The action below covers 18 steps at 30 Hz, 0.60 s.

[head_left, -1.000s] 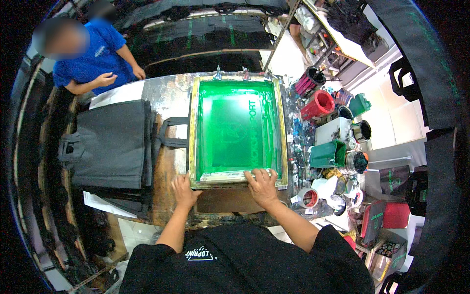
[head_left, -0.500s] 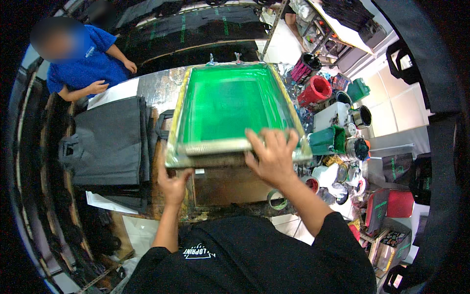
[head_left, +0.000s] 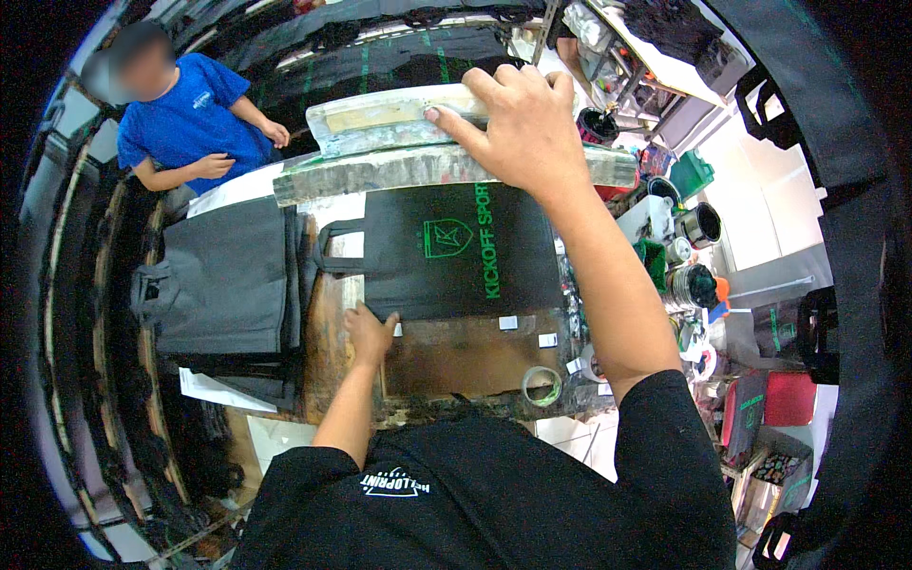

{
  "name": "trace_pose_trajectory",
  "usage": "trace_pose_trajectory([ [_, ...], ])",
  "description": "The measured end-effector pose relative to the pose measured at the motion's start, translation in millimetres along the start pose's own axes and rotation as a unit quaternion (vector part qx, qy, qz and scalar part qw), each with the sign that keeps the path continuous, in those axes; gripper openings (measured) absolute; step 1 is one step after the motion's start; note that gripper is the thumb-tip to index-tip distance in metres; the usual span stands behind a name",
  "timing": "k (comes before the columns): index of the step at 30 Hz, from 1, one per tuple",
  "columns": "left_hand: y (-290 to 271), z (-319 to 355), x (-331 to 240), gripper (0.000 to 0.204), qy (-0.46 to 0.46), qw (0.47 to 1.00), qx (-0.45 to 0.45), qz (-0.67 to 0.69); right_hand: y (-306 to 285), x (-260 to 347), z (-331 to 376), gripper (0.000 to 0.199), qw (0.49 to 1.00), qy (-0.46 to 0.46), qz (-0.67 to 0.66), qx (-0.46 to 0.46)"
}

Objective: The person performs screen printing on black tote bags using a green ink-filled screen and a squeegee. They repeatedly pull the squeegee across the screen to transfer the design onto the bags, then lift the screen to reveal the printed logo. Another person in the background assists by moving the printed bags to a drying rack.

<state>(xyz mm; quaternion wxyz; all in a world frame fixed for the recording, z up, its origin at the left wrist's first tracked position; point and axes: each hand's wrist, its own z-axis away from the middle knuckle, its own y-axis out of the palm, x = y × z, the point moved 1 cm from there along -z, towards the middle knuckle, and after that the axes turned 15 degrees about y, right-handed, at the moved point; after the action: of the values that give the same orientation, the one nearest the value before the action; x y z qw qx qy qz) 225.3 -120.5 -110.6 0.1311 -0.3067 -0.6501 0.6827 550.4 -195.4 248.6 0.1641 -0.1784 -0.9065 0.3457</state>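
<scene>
Now your right hand (head_left: pixel 518 119) is raised high, fingers spread over the near edge of the printing frame (head_left: pixel 446 157), which is tilted up off the table. Your palm presses on the frame's paint-smeared rail and your fingertips reach over a pale bar (head_left: pixel 399 114) lying across it. Below the lifted frame lies a black bag (head_left: pixel 456 252), flat on the worn brown board (head_left: pixel 456 356), with a green crest and lettering printed on its face and its handles pointing left. Your left hand (head_left: pixel 369 332) rests at the bag's lower left corner, fingers bent and touching the fabric edge. A roll of tape (head_left: pixel 541 384) sits on the board near its front right. A stack of grey bags (head_left: pixel 223 280) lies just left of the board. Behind that stack sits a person in a blue shirt (head_left: pixel 185 119). Paint tubs (head_left: pixel 693 275) crowd the right side.
</scene>
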Motion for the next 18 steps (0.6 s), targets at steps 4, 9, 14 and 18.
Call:
trace_pose_trajectory([
  [4, -5, -5, 0, 0.064, -0.034, 0.988, 0.03, 0.146, 2, -1, -15, 0.061, 1.0, 0.009, 0.01, 0.02],
  [9, -9, -24, 7, 0.044, 0.023, 0.952, -0.104, 0.287, 3, -1, -24, 0.063, 0.999, 0.016, 0.008, 0.042],
  [14, -134, -88, 9, 0.027, 0.051, 0.92, -0.118, 0.37, 1, -4, -37, 0.06, 0.998, 0.023, 0.022, 0.057],
  [18, -217, -118, 92, 0.039, -0.068, 0.872, -0.125, 0.468, -2, 0, -31, 0.058, 0.997, 0.037, 0.012, 0.064],
])
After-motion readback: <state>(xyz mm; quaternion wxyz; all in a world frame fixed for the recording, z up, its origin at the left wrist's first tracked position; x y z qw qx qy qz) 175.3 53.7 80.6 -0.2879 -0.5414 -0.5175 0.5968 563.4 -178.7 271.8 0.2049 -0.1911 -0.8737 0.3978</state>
